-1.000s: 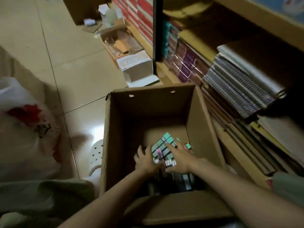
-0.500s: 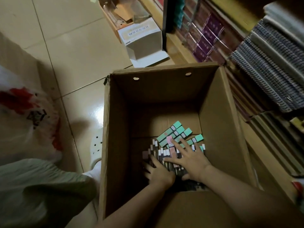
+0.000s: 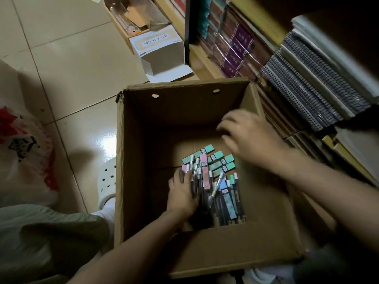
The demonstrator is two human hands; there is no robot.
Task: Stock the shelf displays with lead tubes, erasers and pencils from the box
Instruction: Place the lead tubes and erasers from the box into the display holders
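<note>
An open cardboard box (image 3: 121,160) stands on the floor beside the shelves. At its bottom lies a loose pile of lead tubes (image 3: 222,198), dark ones with white caps, and several mint-green flat packs (image 3: 218,159) with a pink one among them. My left hand (image 3: 181,194) is down in the box at the pile's left edge, its fingers curled round a bunch of the dark tubes. Blurred and lifted above the pile near the box's right wall, my right hand (image 3: 249,139) hangs with loosely bent fingers and holds nothing that I can see.
Low shelves (image 3: 205,64) on the right hold wrapped purple books (image 3: 235,50) and stacked spiral notebooks (image 3: 307,89). A white carton (image 3: 162,52) and an open tray lie on the tiled floor beyond the box. A white plastic bag (image 3: 20,150) and my white shoe (image 3: 106,181) are on the left.
My right hand has lifted off the pile and moved up and right towards the box wall. My left hand stays on the pile's left side. The camera has tilted further down.
</note>
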